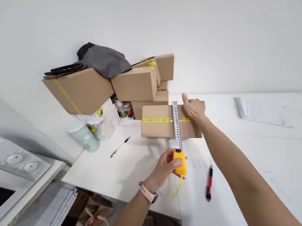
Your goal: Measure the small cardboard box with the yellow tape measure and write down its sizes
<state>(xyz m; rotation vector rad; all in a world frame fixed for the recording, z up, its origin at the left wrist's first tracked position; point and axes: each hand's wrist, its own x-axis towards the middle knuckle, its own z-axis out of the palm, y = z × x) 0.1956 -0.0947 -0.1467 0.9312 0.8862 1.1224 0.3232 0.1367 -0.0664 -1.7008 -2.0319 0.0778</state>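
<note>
My left hand (163,168) is closed around a yellow tape measure (179,164), its yellow wrist cord dangling below. The metal blade (176,126) is pulled out and runs across the top of a small cardboard box (155,128) sealed with yellow printed tape. At the box's right end, my right hand (194,108) grips the far edge with the thumb raised; its fingertips are partly hidden. The box is held above the white table.
More cardboard boxes (135,84) are stacked against the wall, a grey cloth (104,60) on top. A mint tumbler (85,137), a white pen (120,147), a red pen (210,183) and a paper stack (257,110) lie about the white table (95,175).
</note>
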